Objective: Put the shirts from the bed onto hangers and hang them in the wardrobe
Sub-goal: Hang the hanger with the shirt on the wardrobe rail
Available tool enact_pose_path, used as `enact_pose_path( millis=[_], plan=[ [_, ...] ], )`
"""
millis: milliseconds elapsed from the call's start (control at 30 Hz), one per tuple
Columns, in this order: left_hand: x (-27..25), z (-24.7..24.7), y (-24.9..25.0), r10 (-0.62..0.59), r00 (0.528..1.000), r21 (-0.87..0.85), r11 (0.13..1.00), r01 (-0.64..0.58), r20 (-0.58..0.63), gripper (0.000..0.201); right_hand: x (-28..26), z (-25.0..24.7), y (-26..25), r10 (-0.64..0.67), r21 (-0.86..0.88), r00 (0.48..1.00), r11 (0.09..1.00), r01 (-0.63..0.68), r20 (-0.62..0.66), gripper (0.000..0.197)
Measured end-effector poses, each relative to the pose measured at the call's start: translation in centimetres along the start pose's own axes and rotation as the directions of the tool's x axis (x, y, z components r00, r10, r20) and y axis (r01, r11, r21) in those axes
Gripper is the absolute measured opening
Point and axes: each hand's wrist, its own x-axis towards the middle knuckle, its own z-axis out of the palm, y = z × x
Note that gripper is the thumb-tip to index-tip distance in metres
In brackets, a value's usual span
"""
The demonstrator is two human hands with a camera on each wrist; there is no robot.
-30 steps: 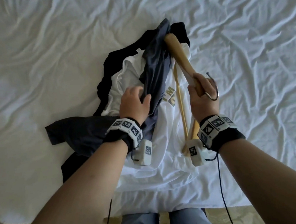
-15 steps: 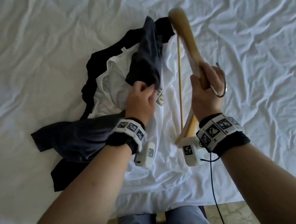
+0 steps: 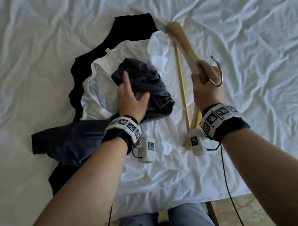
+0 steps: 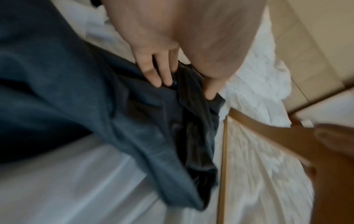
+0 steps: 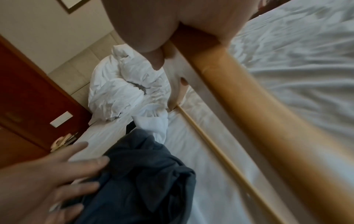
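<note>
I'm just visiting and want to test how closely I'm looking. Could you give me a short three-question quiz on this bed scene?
1. True or false: the right hand grips the wooden hanger.
2. Which shirt does the left hand touch? A white, B black, C dark grey.
3. Fill in: the white shirt lies on top of the ___ shirt.

Key: 1 true. 2 C, the dark grey shirt. 3 black.

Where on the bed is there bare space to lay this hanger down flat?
Bare sheet lies right of the wooden hanger in the right hand, and left of the black shirt. The middle is crowded: grey shirt under the left hand, on the white shirt.
</note>
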Motion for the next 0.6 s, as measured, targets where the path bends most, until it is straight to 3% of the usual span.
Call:
enact_pose_path(
  millis=[67, 133, 233, 300, 367, 433, 467, 500, 533, 567, 600],
  plan=[
    [1.1, 0.0, 0.1, -0.086, 0.991, -0.04, 0.996, 0.082, -0.101, 0.088, 0.2, -0.1, 0.3, 0.007, -0.007, 1.0, 1.0, -0.007, 0.012, 0.033],
    [2.2, 0.2, 0.5, -0.136, 0.99, -0.102, 0.986, 0.132, -0.038, 0.075, 0.4, -0.2, 0.5, 0.008, 0.004, 1.0, 1.0, -0.008, 0.014, 0.034],
    [2.9, 0.0, 1.9, -0.049, 0.998, 0.006, 0.999, 0.049, -0.039, 0.035, 0.6, -0.4, 0.8, 0.025, 0.006, 1.0, 1.0, -0.025, 0.018, 0.035],
    [1.9, 0.2, 3.8, -0.001, 0.999, -0.028, 1.0, 0.0, -0.042, 0.022, 0.6, -0.4, 1.0, 0.031, 0.013, 0.999, 0.999, -0.031, 0.021, 0.035],
    [0.2, 1.0, 5.9, 0.062, 0.974, -0.155, 0.988, -0.028, 0.219, 0.032, 0.6, -0.4, 1.1, 0.027, 0.041, 1.0, 0.999, -0.027, 0.014, 0.034],
    [-1.3, 1.9, 6.6, 0.096, 0.823, -0.032, 0.995, -0.095, 0.559, 0.059, 0.6, -0.5, 1.1, 0.025, 0.057, 1.0, 0.998, -0.026, 0.008, 0.033],
    [-1.6, 2.2, 6.0, 0.084, 0.806, 0.072, 0.985, -0.155, 0.585, 0.064, 0.6, -0.5, 1.2, 0.028, 0.06, 1.0, 0.998, -0.028, 0.009, 0.033],
    [-1.5, 2.1, 5.4, 0.084, 0.862, 0.142, 0.974, -0.178, 0.499, 0.059, 0.6, -0.6, 1.2, 0.029, 0.065, 1.0, 0.997, -0.03, 0.009, 0.032],
    [-1.3, 1.7, 4.8, 0.091, 0.936, 0.175, 0.972, -0.158, 0.339, 0.049, 0.5, -0.7, 1.2, 0.032, 0.074, 0.999, 0.997, -0.032, 0.007, 0.032],
    [-1.0, 1.2, 3.9, 0.078, 0.981, 0.205, 0.972, -0.115, 0.178, 0.04, 0.5, -0.7, 1.2, 0.034, 0.079, 0.999, 0.996, -0.035, 0.007, 0.032],
    [-0.7, 0.8, 3.1, 0.061, 0.994, 0.241, 0.967, -0.08, 0.086, 0.038, 0.5, -0.6, 1.2, 0.037, 0.075, 0.999, 0.996, -0.038, 0.01, 0.032]
  ],
)
